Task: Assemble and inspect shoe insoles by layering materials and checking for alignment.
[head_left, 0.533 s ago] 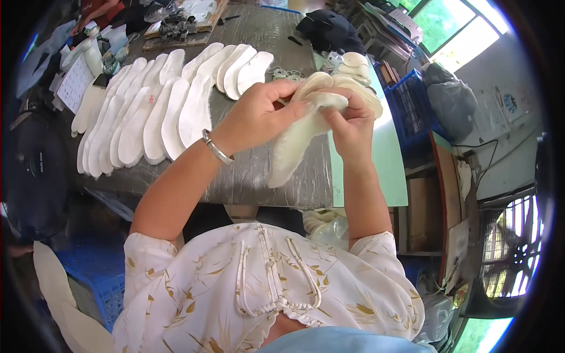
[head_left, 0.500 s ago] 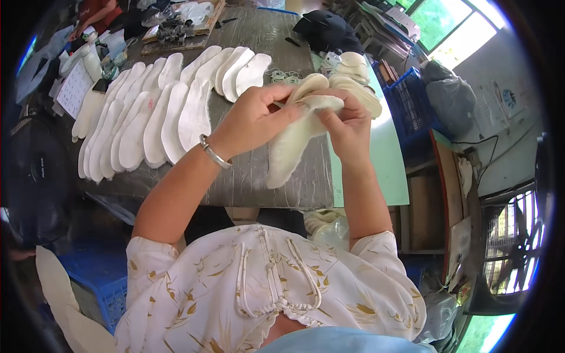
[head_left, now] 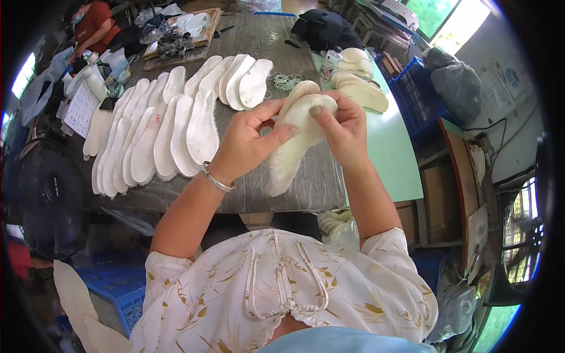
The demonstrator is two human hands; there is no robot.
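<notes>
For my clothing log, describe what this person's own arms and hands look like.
Both the left hand and right hand are bare, without gloves. A silver-coloured bangle circles the left wrist; nothing shows on the right wrist. The left sleeve and right sleeve are white with a gold-brown leaf print and stop well above the wrists.

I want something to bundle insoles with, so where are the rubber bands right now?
In the head view, the rubber bands lie on the dark table, above picture centre, just beyond the held insoles and left of the stacked insoles.
</notes>
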